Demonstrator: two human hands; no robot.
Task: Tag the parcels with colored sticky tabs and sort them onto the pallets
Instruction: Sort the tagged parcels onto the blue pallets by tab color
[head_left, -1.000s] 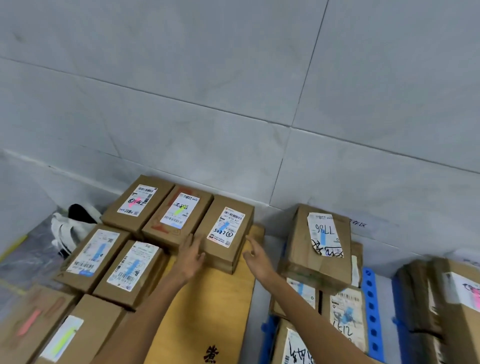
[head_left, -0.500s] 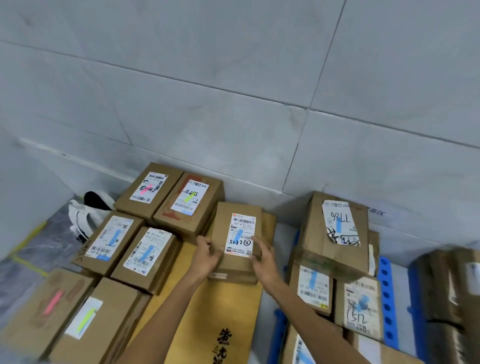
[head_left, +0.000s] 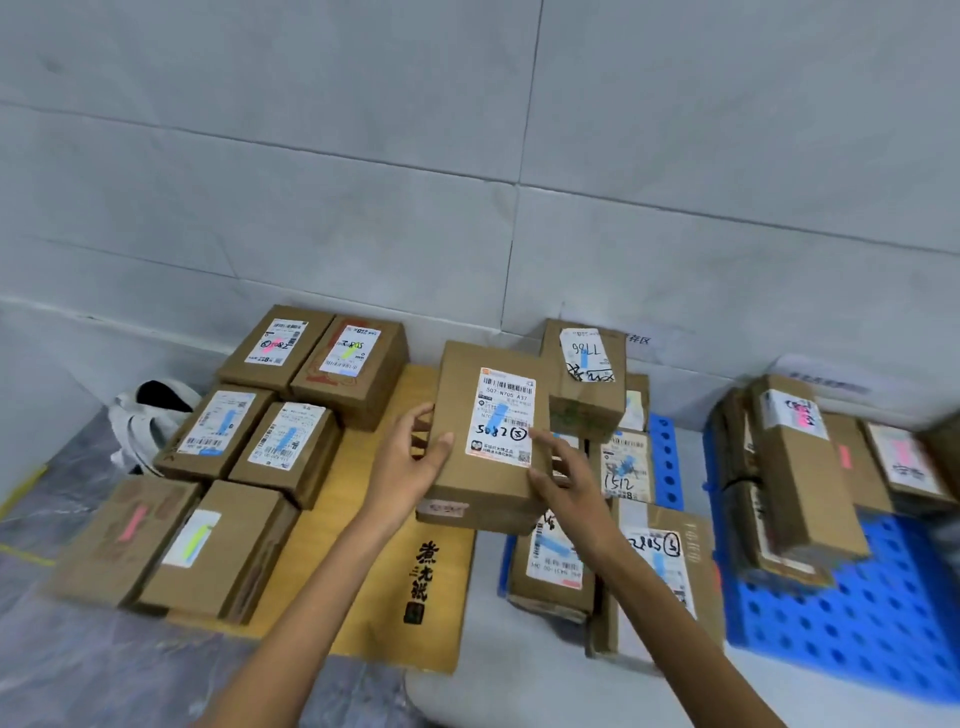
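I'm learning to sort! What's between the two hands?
In the head view, a cardboard parcel with a blue tab on its label sits between the left hand and right hand, both touching its sides.

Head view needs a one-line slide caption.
Both hands grip a blue-tabbed parcel between wooden board and blue pallet.

Two bare forearms run up from the bottom edge, slim and long, with no sleeve, cuff or glove on either. The left hand and right hand are bare too: no ring, watch, band or strap shows at fingers or wrists. The nails look short and plain. Upper arms and clothing lie outside the frame.
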